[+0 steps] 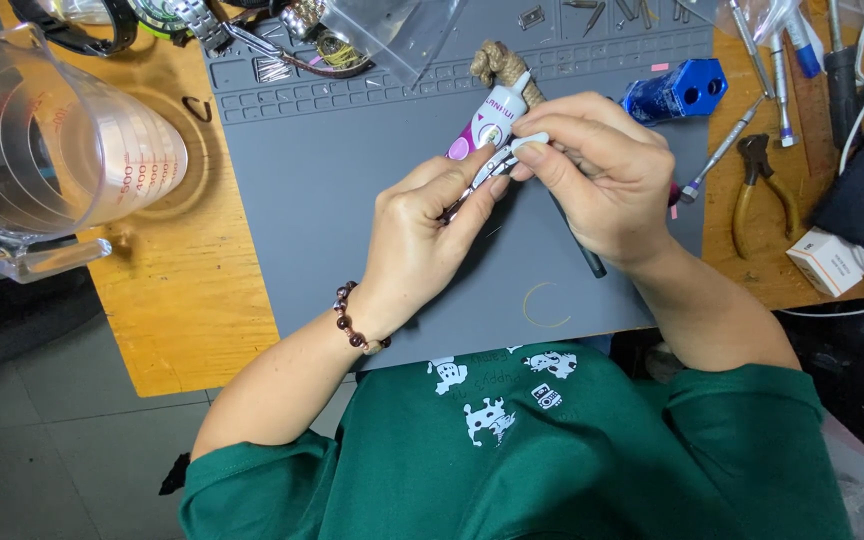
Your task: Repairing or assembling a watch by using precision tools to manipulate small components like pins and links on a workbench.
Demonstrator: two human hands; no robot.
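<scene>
A: Item one, hands?

B: Left hand (pixel 417 235) pinched shut on slim metal tweezers (pixel 474 182); right hand (pixel 597 175) closed round a small white-and-purple tube (pixel 492 120), nozzle at the tweezer tips. Both held above the grey work mat (pixel 352 200).

A: Progress?

B: Judged mid-step: tube uncapped and applied; whatever sits at the tips is too small to tell. Nothing looks set down finished.

A: Surroundings?

B: Clear measuring jug (pixel 52 140) far left; blue block (pixel 674 92), yellow-handled pliers (pixel 755 190), screwdrivers (pixel 782 60) right; thin wire ring (pixel 542 305) on the mat near the body. Mat beneath the hands unobstructed.
</scene>
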